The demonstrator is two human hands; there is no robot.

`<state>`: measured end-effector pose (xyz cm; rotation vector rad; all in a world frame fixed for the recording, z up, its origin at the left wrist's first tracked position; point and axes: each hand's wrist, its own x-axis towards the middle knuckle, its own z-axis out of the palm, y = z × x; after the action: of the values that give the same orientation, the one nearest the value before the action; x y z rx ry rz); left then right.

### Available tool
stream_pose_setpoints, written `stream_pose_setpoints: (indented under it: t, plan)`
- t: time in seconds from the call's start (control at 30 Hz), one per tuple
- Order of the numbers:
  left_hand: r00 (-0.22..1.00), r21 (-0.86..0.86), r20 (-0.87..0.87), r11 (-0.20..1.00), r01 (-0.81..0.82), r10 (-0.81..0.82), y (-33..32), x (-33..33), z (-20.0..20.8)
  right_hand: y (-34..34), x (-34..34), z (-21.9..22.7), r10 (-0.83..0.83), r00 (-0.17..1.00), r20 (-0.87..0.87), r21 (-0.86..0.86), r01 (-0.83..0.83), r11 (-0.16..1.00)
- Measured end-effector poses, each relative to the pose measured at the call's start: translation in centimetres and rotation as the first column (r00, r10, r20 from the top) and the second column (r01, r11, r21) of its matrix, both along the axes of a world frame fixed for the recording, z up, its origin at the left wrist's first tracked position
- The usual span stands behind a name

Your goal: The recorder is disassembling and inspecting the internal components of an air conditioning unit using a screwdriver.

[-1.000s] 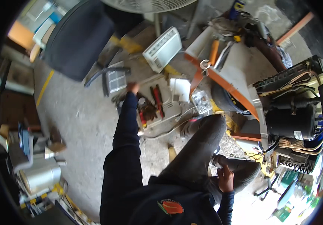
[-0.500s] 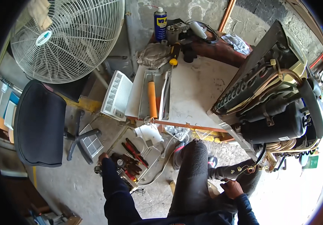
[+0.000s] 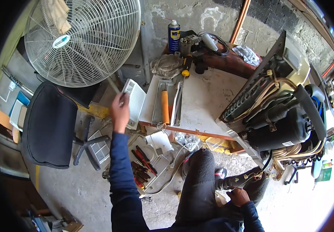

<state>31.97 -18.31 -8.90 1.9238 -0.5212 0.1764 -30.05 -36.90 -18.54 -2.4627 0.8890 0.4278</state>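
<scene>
My left hand (image 3: 120, 111) is raised in front of a white slatted cover (image 3: 135, 101) that leans on the left edge of a low table (image 3: 201, 104). Its fingers are curled, and I cannot make out whether anything is in them. My right hand (image 3: 238, 195) lies low on my right leg by my boot (image 3: 220, 174), with its fingers closed around a thin wire (image 3: 252, 177) that runs up to the black compressor (image 3: 279, 131). Red-handled pliers and screwdrivers (image 3: 141, 162) lie on the concrete floor below my left arm.
A large white fan (image 3: 81, 38) stands at the back left, with a black office chair (image 3: 48, 125) beside it. On the table lie an orange-handled tool (image 3: 165, 106), a spray can (image 3: 173, 35) and rags. An opened cooling unit with copper pipes (image 3: 263, 92) fills the right side.
My left hand has risen from the tools on the floor to the white cover by the table. My view has swung toward the table and fan. My right hand has stayed on my leg.
</scene>
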Motion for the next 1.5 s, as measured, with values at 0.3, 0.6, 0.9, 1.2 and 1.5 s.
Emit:
stream_pose_setpoints:
  t: [0.3, 0.6, 0.9, 1.2, 1.5]
  plan:
    - [0.971, 0.185, -0.101, 0.963, -0.195, 0.216, 4.0, 12.6, -13.1, 0.8, -1.3, 1.0, -0.126, 0.990, 0.070, 0.006, 0.126, 0.992]
    - [0.931, 0.300, -0.186, 0.920, -0.251, 0.315, 17.6, -0.8, -27.0, -0.4, -1.6, 1.4, -0.118, 0.992, -0.052, 0.091, 0.122, 0.988]
    - [0.935, 0.443, -0.133, 0.864, -0.240, 0.328, 18.2, -6.0, -28.0, -0.5, -2.0, 0.5, -0.157, 0.988, -0.003, 0.051, 0.157, 0.986]
    - [0.695, 0.741, -0.240, 0.590, -0.319, 0.677, 21.6, -3.7, -25.6, -1.0, -3.6, 0.6, -0.023, 1.000, -0.016, 0.031, 0.023, 0.999]
    - [0.471, 0.855, -0.222, 0.402, -0.327, 0.854, 22.6, -5.9, -30.3, -1.0, -2.1, -0.3, -0.047, 0.998, 0.038, 0.049, 0.045, 0.998]
